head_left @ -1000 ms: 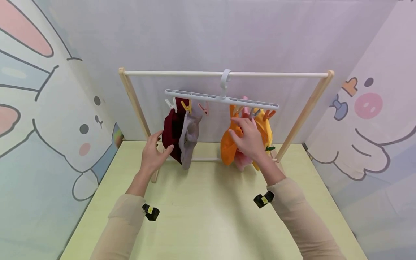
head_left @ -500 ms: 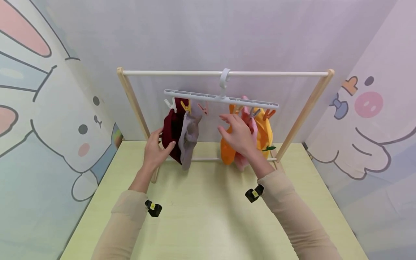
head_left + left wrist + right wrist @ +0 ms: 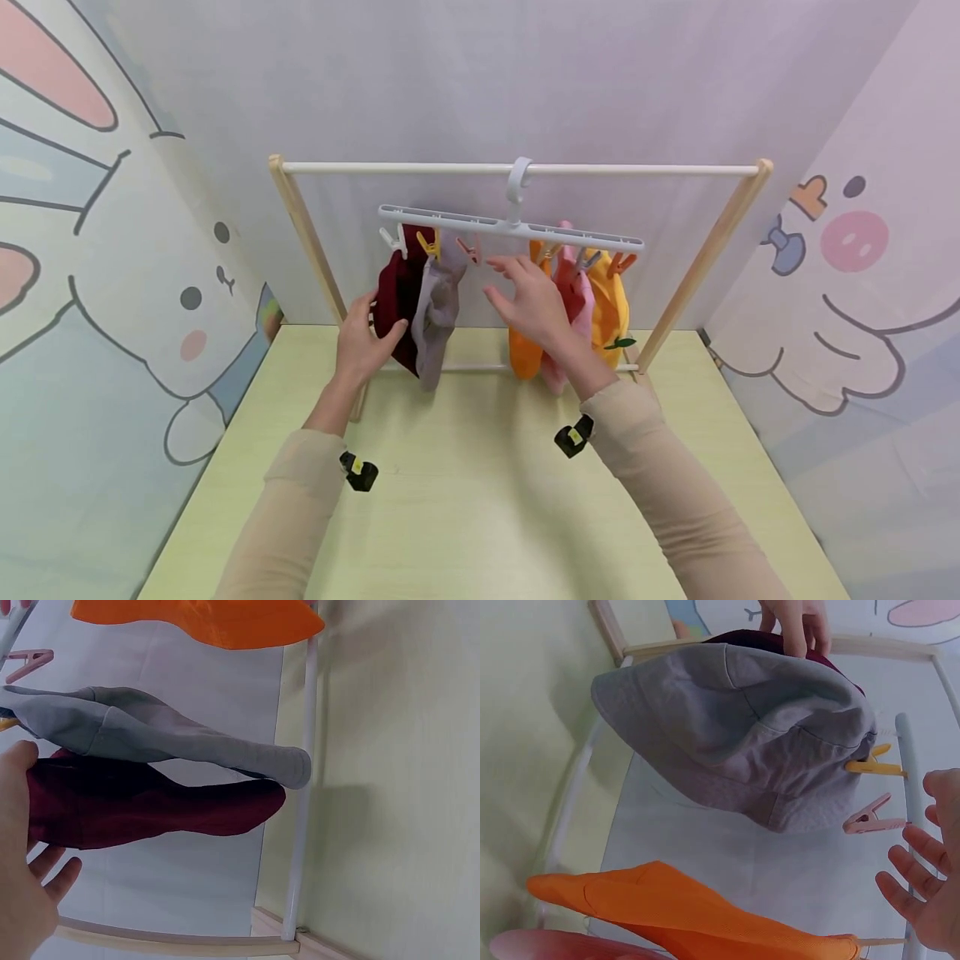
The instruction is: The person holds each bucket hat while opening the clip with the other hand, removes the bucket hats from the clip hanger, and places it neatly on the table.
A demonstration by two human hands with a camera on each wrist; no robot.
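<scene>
My left hand [image 3: 360, 342] is around the side of a dark red hat [image 3: 390, 292], thumb on one face and fingers on the other. Beside it a grey bucket hat [image 3: 765, 727] hangs from a yellow clip [image 3: 876, 762]. My right hand [image 3: 532, 304] holds nothing, its fingers spread and slightly bent. Its fingertips lie near an unused pink clip [image 3: 874, 820] on the grey-blue hanger [image 3: 465, 223]. Behind that hand and to its right hang an orange hat [image 3: 525, 350], a pink hat [image 3: 582, 300] and a yellow hat [image 3: 611, 304], partly hidden.
The hanger hooks over the white top rod [image 3: 637, 170] of a wooden-sided rack [image 3: 708, 258]. A lower rod [image 3: 476, 367] runs close over the pale tabletop [image 3: 450, 500]. Cartoon-printed cloth walls [image 3: 202, 283] enclose the sides and back.
My right hand has moved left from the orange and pink hats toward the pink clip. My left hand has come slightly further around the dark red hat.
</scene>
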